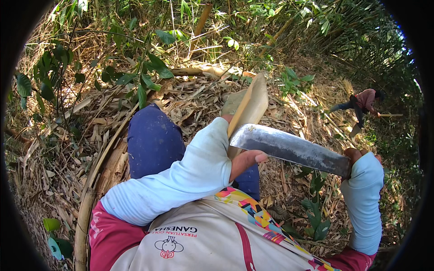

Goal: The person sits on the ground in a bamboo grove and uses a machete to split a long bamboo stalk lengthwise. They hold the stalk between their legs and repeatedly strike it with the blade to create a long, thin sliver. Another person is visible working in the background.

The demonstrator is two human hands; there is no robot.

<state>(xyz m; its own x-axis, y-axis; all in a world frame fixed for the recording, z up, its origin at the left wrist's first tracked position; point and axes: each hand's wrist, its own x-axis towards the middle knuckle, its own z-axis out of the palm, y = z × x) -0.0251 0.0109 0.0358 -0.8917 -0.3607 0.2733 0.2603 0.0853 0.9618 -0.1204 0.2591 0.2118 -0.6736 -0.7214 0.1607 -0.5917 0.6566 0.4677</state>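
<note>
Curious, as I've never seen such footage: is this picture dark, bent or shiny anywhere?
Head view: black corners frame a round image; head view: the blade is brightest toward its left end; head view: sun and shade mottle the leaf litter; head view: a person near the right rim looks tilted, likely from fisheye distortion.

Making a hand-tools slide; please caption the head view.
Left hand grips a pale tan, elongated woody piece; right hand holds a broad grey metal blade up to it, over dry brown leaves.
</note>
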